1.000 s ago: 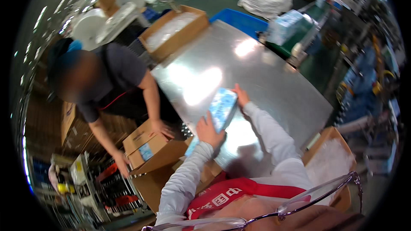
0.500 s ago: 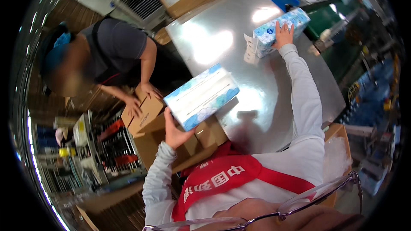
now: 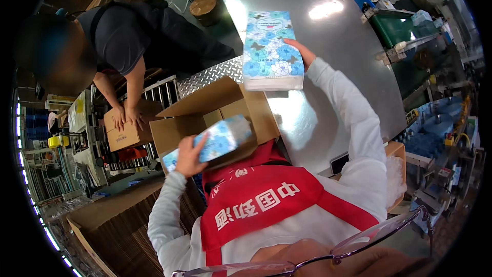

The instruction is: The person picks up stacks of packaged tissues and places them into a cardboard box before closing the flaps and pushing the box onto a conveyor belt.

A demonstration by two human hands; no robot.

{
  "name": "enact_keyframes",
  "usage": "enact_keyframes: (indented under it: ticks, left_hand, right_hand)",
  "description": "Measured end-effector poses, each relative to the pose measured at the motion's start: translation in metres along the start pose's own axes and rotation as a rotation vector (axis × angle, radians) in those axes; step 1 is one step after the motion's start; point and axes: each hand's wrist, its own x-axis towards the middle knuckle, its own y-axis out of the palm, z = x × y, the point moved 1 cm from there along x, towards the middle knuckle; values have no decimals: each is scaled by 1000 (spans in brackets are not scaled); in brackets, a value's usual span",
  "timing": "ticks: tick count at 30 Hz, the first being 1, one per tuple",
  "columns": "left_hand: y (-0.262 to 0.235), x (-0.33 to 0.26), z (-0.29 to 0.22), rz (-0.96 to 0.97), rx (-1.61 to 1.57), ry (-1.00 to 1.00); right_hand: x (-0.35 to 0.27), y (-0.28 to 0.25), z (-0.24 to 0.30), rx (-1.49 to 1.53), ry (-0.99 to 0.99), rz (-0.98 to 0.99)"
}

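My left hand point(image 3: 190, 156) is closed round a blue-and-white floral tissue pack point(image 3: 228, 137), tilted and slightly blurred at the mouth of an open brown carton point(image 3: 202, 96). The carton stands in front of me with its flaps up; the pack hides part of its inside. My right hand point(image 3: 301, 54) grips a second tissue pack point(image 3: 271, 46), light blue with flowers and butterflies, along its right side. That pack is above the left part of the metal table point(image 3: 353, 56). The fingers behind it are hidden.
At the left a co-worker point(image 3: 120, 36) bends with both hands on a closed carton point(image 3: 120, 132) on rollers. A green conveyor belt point(image 3: 400, 28) lies beyond the table's right edge. A phone point(image 3: 339, 164) is by my right elbow. Stacked flat cardboard point(image 3: 123, 231) stands at lower left.
My left hand has lowered its tissue pack to the open carton. My right hand has brought its pack from the table's far right to the left. The co-worker's carton has moved left, away from mine.
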Motion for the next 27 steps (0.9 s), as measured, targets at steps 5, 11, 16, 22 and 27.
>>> enact_keyframes:
  ticks: [5,11,16,22,27]
  left_hand:
    - [139,0,54,337,-51,64]
    - [225,-8,83,539,-45,-149]
    - [196,-17,86,515,-279,-351]
    - [207,-8,112,564,-315,-205]
    - [209,23,106,382,-634,-341]
  right_hand:
    - [-42,146,52,111,-461,254]
    - [-34,350,31,-860,-642,798]
    - [-11,438,-77,-1104,-178,882]
    - [-45,436,-129,-619,-238,648]
    - [0,171,-65,-593,-379,-60]
